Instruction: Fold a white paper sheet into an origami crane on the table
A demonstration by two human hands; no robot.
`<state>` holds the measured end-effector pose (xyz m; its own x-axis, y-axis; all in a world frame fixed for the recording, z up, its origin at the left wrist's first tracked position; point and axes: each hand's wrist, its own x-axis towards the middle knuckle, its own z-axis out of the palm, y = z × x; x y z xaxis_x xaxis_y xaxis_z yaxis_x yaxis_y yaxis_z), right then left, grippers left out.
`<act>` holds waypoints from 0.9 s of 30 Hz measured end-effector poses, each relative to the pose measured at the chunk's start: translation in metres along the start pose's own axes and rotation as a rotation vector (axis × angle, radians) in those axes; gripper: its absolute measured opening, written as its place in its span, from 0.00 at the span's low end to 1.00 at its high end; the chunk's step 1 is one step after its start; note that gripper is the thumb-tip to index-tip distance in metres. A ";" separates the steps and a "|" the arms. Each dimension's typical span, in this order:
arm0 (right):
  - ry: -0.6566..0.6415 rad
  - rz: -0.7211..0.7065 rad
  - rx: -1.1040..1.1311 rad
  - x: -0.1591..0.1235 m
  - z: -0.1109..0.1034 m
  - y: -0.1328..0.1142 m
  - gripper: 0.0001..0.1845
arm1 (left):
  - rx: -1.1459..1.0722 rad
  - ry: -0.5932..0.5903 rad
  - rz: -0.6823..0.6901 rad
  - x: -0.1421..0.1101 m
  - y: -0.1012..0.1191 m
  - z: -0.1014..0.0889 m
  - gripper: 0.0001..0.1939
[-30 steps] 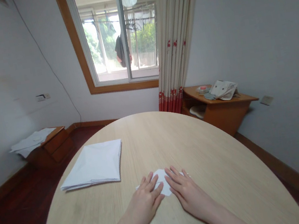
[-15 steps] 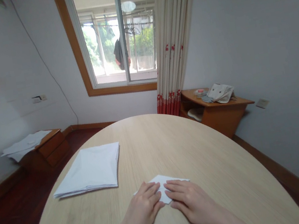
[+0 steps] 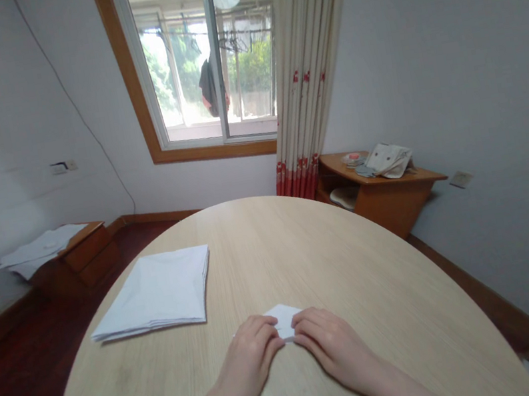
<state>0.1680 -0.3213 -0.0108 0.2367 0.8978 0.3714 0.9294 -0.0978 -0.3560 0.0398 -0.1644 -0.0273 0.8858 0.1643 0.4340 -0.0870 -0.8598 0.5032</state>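
A small piece of folded white paper [image 3: 283, 316] lies near the front of the round wooden table [image 3: 303, 245]. Its far corner points away from me, and a crease runs across its middle. On its left side my left hand [image 3: 252, 349] grips the paper, fingers curled over it and thumb at the near edge. My right hand [image 3: 333, 338] mirrors this on the right side, thumb and fingers pinching the near part. Both hands cover the paper's outer corners. Between the fingertips only the centre strip shows, with a short straight near edge.
A stack of larger white sheets [image 3: 162, 286] lies on the table's left side. Beyond the table stand a low drawer cabinet [image 3: 94, 257] on the left and a corner desk [image 3: 387, 201] holding a cloth bag [image 3: 389, 160]. A curtain [image 3: 306, 83] hangs beside the window.
My fingers have curled in from lying flat on the paper. The paper's near point no longer shows; a straight edge is there instead. The view has tilted slightly down.
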 end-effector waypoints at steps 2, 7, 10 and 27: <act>-0.015 0.012 0.007 0.001 0.001 -0.003 0.08 | -0.012 -0.009 -0.017 0.000 0.001 0.000 0.06; -0.002 0.102 0.070 0.000 0.008 -0.004 0.08 | -0.024 -0.006 -0.054 0.001 0.005 0.000 0.06; 0.040 0.191 0.125 0.001 0.012 -0.004 0.07 | -0.024 0.012 -0.088 0.002 0.006 0.000 0.07; 0.082 0.228 0.077 0.005 0.020 -0.002 0.08 | 0.136 -0.101 -0.221 0.011 0.014 0.002 0.07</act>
<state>0.1612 -0.3081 -0.0253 0.4628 0.8180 0.3416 0.8257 -0.2575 -0.5020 0.0488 -0.1755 -0.0168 0.9182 0.3115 0.2448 0.1689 -0.8668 0.4692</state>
